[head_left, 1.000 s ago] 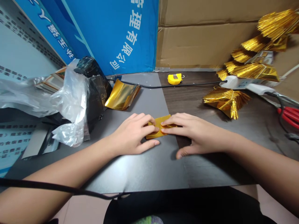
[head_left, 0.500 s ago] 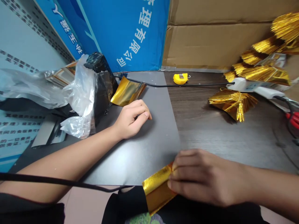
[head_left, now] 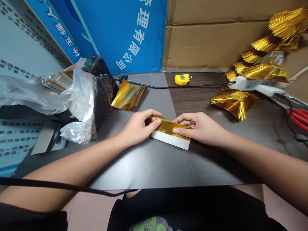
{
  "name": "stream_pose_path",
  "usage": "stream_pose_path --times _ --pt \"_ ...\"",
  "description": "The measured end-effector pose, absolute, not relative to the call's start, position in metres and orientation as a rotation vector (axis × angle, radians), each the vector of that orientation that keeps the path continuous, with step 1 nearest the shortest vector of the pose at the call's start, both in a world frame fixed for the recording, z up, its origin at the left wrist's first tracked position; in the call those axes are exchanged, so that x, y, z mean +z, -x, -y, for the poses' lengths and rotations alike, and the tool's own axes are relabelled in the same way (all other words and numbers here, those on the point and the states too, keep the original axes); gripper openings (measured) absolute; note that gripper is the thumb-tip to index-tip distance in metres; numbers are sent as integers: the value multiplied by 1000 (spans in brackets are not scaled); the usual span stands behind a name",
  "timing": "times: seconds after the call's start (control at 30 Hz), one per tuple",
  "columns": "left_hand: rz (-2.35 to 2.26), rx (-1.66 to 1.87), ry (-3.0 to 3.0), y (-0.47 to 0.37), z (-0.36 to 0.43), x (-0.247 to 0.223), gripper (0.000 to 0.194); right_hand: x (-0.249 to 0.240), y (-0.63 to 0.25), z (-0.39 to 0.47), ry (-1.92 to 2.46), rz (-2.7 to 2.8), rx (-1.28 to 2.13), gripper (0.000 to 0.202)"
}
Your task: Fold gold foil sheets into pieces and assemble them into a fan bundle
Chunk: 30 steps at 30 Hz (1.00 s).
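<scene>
Both hands hold one sheet of gold foil paper (head_left: 167, 126) just above the grey board on the table. Its upper part is shiny gold and a white strip shows along the near edge. My left hand (head_left: 141, 125) pinches the sheet's left end, thumb on top. My right hand (head_left: 201, 130) grips the right end the same way, with fingers behind it. Beyond my left hand lies a stack of gold foil sheets (head_left: 128, 95), slightly curled. To the right sits a tied bundle of folded gold foil (head_left: 234, 101).
A black-wrapped package (head_left: 104, 96) and clear plastic bag (head_left: 83, 102) stand at left. A yellow tape measure (head_left: 182, 79) lies by a black cable. Right are a white power strip (head_left: 256, 86), red-handled scissors (head_left: 298, 117) and piled gold foil fans (head_left: 263, 70). Cardboard (head_left: 194, 45) stands behind.
My right hand has brought the gold foil sheet up from the table's front edge to my left hand. My left hand, empty before, has taken hold of its left end.
</scene>
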<state>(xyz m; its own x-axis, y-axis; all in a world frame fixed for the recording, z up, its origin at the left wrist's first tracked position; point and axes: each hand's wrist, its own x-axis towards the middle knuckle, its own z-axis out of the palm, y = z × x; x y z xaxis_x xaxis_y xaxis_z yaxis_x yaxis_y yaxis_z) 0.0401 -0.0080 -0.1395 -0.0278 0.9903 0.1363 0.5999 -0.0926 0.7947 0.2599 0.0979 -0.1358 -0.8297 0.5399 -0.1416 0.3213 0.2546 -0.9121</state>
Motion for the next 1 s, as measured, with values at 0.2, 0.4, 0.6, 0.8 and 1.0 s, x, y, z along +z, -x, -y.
stream_pose_path --times 0.2,0.4,0.6,0.8,1.0 --pt "-1743 893 -1754 -41 7 -138 18 -140 -263 -96 660 2540 947 26" --pt "-1870 718 -1990 -43 9 -138 16 -146 -263 -103 394 2613 551 24" --pt "-1918 630 -2057 -43 9 -138 18 -152 -260 -105 174 2620 376 23" --pt "-1935 630 -2018 -40 8 -138 16 -152 -260 -104 71 2647 421 22" --pt "-1881 641 -2077 -42 9 -137 11 -148 -260 -98 31 2678 550 23"
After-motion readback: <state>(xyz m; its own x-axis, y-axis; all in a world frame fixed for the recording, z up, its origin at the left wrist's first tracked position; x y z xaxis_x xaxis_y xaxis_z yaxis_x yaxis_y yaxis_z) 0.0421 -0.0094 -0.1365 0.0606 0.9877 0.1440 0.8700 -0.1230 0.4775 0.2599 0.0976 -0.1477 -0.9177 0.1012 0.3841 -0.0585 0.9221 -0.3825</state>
